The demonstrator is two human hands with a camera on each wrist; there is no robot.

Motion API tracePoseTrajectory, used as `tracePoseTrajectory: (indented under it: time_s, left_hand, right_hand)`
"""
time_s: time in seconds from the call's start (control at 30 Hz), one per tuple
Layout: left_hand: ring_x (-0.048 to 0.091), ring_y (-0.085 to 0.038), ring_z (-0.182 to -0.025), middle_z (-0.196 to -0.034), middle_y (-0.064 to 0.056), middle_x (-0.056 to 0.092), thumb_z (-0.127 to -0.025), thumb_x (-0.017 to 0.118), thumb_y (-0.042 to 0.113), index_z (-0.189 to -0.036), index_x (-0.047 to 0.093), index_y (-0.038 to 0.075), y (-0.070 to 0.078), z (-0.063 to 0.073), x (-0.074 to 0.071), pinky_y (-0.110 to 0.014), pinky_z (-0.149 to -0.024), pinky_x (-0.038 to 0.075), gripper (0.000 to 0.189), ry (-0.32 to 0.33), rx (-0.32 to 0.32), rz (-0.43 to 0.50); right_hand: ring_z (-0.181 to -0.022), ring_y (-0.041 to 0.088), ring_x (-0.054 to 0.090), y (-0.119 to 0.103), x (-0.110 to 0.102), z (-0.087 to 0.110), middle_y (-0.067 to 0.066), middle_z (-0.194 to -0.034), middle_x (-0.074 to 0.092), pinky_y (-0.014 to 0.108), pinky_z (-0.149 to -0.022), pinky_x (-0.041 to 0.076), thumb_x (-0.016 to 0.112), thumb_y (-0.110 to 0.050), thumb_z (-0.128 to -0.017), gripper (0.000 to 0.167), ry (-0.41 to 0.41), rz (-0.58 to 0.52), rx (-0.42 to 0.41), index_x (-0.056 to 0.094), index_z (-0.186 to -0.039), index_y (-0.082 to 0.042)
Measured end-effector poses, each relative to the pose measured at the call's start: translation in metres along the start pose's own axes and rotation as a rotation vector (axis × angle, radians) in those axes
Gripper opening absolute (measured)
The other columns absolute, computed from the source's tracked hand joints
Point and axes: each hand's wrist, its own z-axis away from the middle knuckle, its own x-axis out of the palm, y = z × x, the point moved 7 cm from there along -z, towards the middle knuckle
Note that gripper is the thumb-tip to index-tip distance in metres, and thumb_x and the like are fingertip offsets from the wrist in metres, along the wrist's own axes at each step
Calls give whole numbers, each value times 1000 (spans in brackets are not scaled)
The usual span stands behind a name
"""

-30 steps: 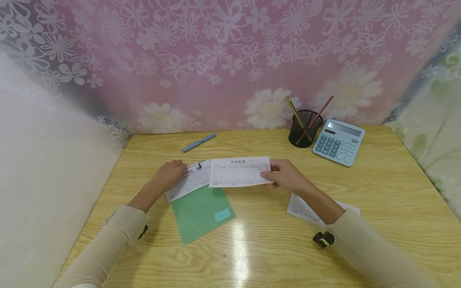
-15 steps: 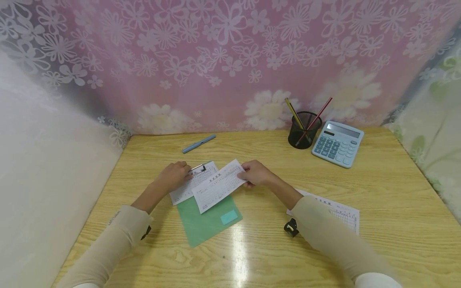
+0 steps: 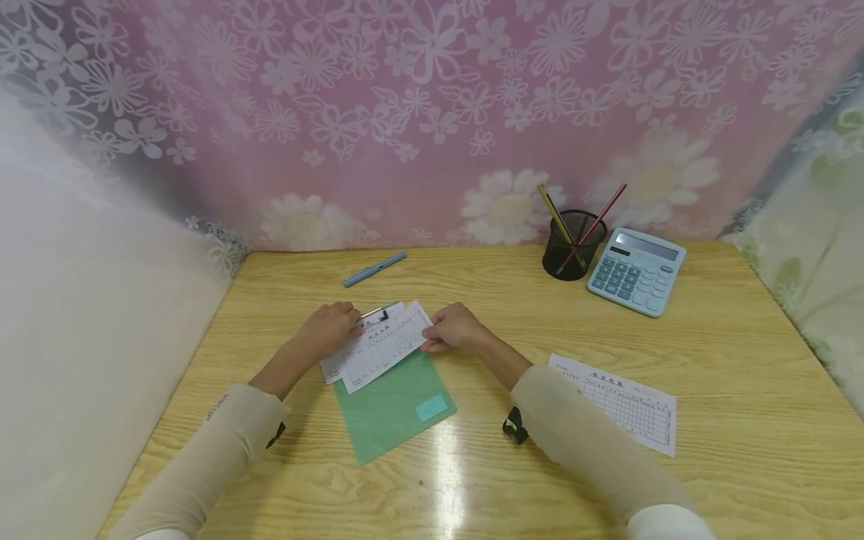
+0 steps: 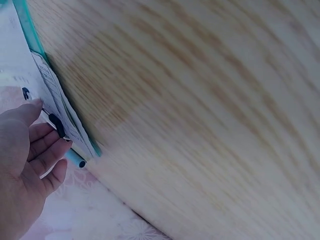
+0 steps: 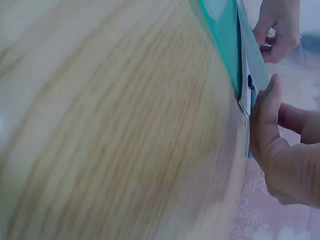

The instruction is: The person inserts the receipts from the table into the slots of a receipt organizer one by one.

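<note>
A green clipboard point(image 3: 398, 420) with a pale blue label lies on the table, a printed form point(image 3: 331, 370) resting on its upper part. My left hand point(image 3: 324, 334) pinches the metal clip point(image 3: 373, 315) at the board's top; thumb and fingers close round its black-ended lever point(image 4: 56, 124) in the left wrist view. Between thumb and fingers, my right hand point(image 3: 455, 328) holds a second printed form point(image 3: 386, 349) by its right end. This sheet overlaps the lower one, slightly askew, its upper left part close to the clip. The right wrist view shows the right hand point(image 5: 285, 150) beside the board's edge.
Another printed form point(image 3: 628, 405) lies to the right, partly under the right sleeve. A blue pen point(image 3: 374, 269) lies behind the clipboard. At the back right stand a black mesh cup point(image 3: 570, 255) with two pencils and a light blue calculator point(image 3: 637, 271).
My right hand has carried its form leftward and down onto the clipboard, turning it to line up more nearly with the lower sheet. The left hand has stayed at the clip.
</note>
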Motion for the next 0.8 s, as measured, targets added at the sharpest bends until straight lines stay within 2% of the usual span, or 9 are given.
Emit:
tracePoseTrajectory:
  time_s: [0.07,0.27,0.4,0.57,0.8]
  left_hand:
    - [63,-25,-86,-93,-11,65,-92,62,25,-101,67,0,0,0,-1,-39,-74,53,27,-5,2,-5]
    - [64,-25,-87,-92,-11,65,-93,62,24,-100,68,0,3,-1,-4,-41,-78,53,26,-29,-3,-11]
    - [63,-25,-82,-87,-10,65,-92,63,25,-96,69,0,6,-1,-5,-41,-76,53,26,-14,25,-48]
    - [63,-23,-76,-83,-9,66,-92,62,26,-91,69,0,10,-2,-4,-39,-71,52,27,14,67,-113]
    - [63,-25,-81,-88,-11,66,-94,58,25,-93,68,0,10,-4,-2,-39,-74,51,27,-32,51,-131]
  right_hand:
    - [-56,11,66,0,4,0,8,-64,66,24,-63,57,60,0,-90,11,1,-17,7,60,-98,7]
    - [-50,9,63,2,17,-1,5,-59,64,23,-55,56,59,-5,-92,11,6,54,32,61,-92,6]
    - [-48,9,62,5,24,-2,6,-59,64,23,-53,55,58,-4,-92,10,24,64,46,60,-88,6]
    - [-50,10,64,7,28,-4,7,-62,66,25,-55,56,58,-5,-92,12,40,99,46,60,-84,4]
    - [-54,12,67,7,29,-3,11,-67,70,26,-59,57,58,-7,-93,15,67,95,53,63,-88,6]
